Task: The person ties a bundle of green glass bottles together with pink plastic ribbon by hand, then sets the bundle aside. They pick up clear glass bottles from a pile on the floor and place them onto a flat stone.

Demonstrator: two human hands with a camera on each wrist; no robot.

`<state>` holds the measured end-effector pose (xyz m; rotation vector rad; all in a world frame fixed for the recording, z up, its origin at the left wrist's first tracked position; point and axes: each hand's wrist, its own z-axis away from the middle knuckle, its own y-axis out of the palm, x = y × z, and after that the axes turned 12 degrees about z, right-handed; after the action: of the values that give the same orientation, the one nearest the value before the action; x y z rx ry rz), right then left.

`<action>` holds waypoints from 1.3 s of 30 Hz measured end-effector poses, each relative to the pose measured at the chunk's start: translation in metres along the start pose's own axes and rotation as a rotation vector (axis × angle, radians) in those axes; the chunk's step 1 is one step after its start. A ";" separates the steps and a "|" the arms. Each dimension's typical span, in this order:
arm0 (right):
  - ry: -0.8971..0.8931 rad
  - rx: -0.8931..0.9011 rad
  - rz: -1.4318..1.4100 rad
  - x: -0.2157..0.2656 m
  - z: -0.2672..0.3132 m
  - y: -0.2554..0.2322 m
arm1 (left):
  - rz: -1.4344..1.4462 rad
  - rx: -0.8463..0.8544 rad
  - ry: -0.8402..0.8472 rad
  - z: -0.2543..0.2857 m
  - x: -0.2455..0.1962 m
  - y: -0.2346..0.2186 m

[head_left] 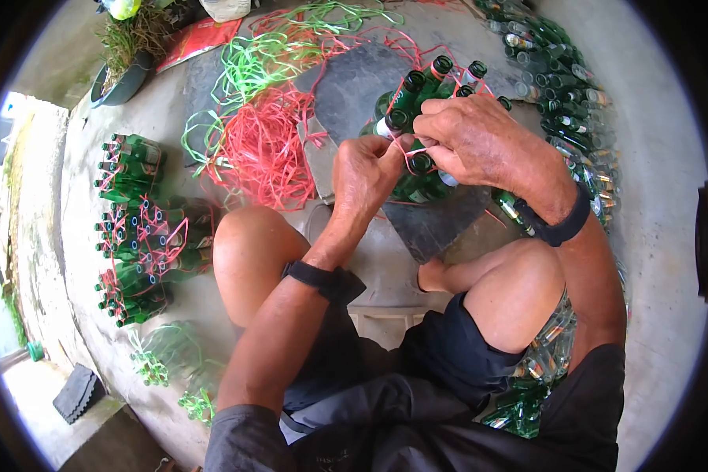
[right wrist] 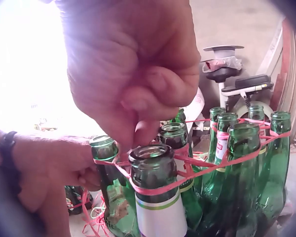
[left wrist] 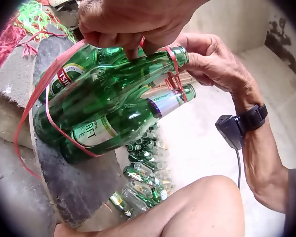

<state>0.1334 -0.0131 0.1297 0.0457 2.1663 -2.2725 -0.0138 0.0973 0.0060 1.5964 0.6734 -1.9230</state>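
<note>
A cluster of green glass bottles [head_left: 417, 110] stands on a dark slate slab [head_left: 436, 228] in front of my knees. A red plastic string [right wrist: 197, 165] runs round the necks and bodies [left wrist: 113, 98]. My left hand [head_left: 393, 153] pinches the string at the near bottle necks, its fingers curled [left wrist: 130, 34]. My right hand [head_left: 431, 143] is bunched into a fist [right wrist: 138, 79] right above the necks and pinches the same string. The two hands touch over the bundle. In the right wrist view my left hand [right wrist: 64, 168] grips beside a neck.
Tied bundles of green bottles [head_left: 138, 228] lie at the left. Loose bottles [head_left: 574, 86] are heaped at the right and beside my right thigh [head_left: 539, 370]. Red strings [head_left: 263, 145] and green strings [head_left: 267, 55] are piled beyond the slab. A potted plant [head_left: 122, 75] stands far left.
</note>
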 end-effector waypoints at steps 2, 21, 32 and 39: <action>0.002 -0.011 0.009 0.001 0.002 -0.006 | 0.009 0.012 0.051 0.001 -0.001 0.000; 0.165 -0.079 -0.122 -0.020 0.019 -0.006 | 0.054 0.093 0.032 0.002 -0.002 -0.001; 0.275 -0.180 -0.258 -0.038 0.034 0.014 | 0.085 0.116 0.098 0.005 -0.005 -0.003; 0.335 -0.326 -0.299 -0.035 0.024 0.036 | 0.098 0.124 0.107 0.006 -0.007 -0.003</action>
<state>0.1684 -0.0397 0.0962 0.1169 2.8697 -2.1383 -0.0193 0.0956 0.0140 1.7853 0.5168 -1.8502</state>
